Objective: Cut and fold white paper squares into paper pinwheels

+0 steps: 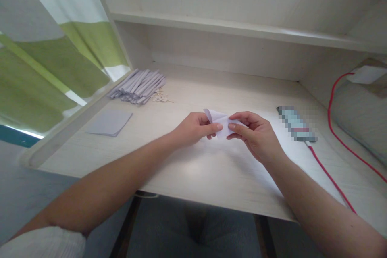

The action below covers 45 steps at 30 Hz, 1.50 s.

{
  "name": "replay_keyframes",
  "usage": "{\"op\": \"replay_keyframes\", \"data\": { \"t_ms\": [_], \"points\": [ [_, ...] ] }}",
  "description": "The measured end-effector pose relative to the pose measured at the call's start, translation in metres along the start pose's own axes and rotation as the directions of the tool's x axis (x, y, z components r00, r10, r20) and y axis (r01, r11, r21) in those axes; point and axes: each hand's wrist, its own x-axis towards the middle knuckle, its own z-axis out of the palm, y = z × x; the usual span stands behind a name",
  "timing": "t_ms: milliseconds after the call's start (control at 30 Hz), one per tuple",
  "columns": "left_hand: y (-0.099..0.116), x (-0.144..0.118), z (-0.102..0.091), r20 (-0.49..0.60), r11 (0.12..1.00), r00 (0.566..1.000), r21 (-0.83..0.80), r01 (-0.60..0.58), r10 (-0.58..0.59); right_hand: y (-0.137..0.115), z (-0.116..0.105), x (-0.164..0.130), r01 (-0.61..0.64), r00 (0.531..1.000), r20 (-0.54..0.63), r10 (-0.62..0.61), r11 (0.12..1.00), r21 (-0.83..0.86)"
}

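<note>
Between my two hands, just above the desk, is a small sheet of white paper (222, 120), its left corner curling upward. My left hand (201, 127) pinches the paper's left side between thumb and fingers. The opposite side is gripped by my right hand (252, 131), thumb on the near face and fingers behind. To the left lies a stack of square white paper sheets (109, 123). Beyond it is a pile of thin rolled paper tubes (139, 85), with small pale scraps (161, 97) beside the pile.
A phone (296, 124), blurred out, lies on the right of the pale desk (187, 173), plugged into a red cable (331, 177). Another red cable (330, 117) runs along the right wall. A shelf (229, 28) spans the back. A green and white curtain (69, 48) hangs at left.
</note>
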Motion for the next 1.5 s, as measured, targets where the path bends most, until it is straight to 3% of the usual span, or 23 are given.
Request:
{"op": "replay_keyframes", "data": {
  "t_ms": [133, 400, 600, 700, 800, 900, 1067, 1233, 1500],
  "points": [
    [-0.002, 0.0, -0.001, -0.051, 0.998, 0.998, -0.047, -0.029, 0.027, -0.003, 0.003, -0.001, -0.029, 0.999, 0.043, 0.029, 1.0, -0.008],
    [-0.004, 0.001, -0.001, -0.099, 0.999, 0.994, -0.025, -0.042, 0.04, -0.005, 0.006, -0.001, -0.098, 0.993, 0.045, 0.108, 0.976, -0.193],
    [-0.001, -0.001, 0.0, -0.09, 0.998, 0.996, -0.064, -0.026, 0.02, -0.001, 0.005, -0.001, -0.087, 0.995, 0.035, 0.089, 0.994, -0.065],
    [0.002, -0.004, 0.001, -0.083, 1.0, 0.996, 0.026, -0.007, 0.009, 0.002, 0.003, 0.0, -0.088, 0.996, -0.019, 0.087, 0.996, -0.023],
    [0.008, -0.009, 0.001, -0.098, 0.976, 0.992, 0.21, -0.054, 0.076, 0.002, 0.001, 0.001, -0.083, 0.997, -0.011, 0.083, 0.994, -0.065],
    [0.013, -0.013, 0.002, -0.013, 0.927, 0.993, 0.361, -0.102, 0.115, 0.0, -0.001, 0.001, -0.06, 0.998, 0.019, 0.061, 0.995, -0.073],
    [0.014, -0.016, 0.004, 0.059, 0.914, 0.992, 0.386, -0.128, 0.114, -0.005, -0.002, 0.0, -0.034, 0.999, 0.032, 0.036, 0.998, -0.054],
    [0.012, -0.015, 0.004, -0.051, 0.933, 0.984, 0.329, -0.146, 0.173, -0.009, -0.001, -0.001, -0.001, 1.0, -0.002, 0.001, 0.999, -0.036],
    [0.012, -0.011, 0.005, -0.243, 0.96, 0.932, 0.147, -0.239, 0.269, -0.009, 0.0, -0.002, 0.017, 1.0, -0.017, -0.018, 0.999, -0.038]
  ]
}}
